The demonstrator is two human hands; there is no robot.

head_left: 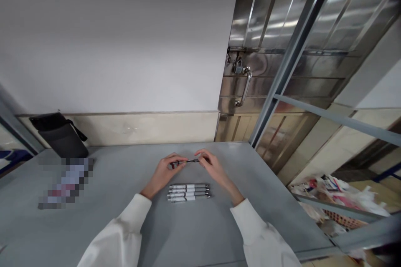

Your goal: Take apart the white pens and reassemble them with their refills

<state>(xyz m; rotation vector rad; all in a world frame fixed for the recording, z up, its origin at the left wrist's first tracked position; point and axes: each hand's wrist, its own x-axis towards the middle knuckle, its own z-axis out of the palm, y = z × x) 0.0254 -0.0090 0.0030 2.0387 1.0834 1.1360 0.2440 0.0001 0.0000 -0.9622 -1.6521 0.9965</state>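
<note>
Both hands meet over the grey table, a little beyond a row of pens. My left hand (163, 172) is closed round one end of a slim dark pen (190, 160). The fingers of my right hand (214, 167) pinch its other end. A thin stretch of the pen shows between the two hands; whether it is in one piece or parted I cannot tell. Just nearer to me, several white and silver pens (188, 192) lie side by side, their lengths running left to right.
A black pouch with a strap (62, 135) leans at the table's (119, 217) back left. In front of it lies a pixelated flat object (67, 183). A grey metal post (288, 66) rises at the right. Beyond the right edge sits a basket (341, 218) with plastic bags.
</note>
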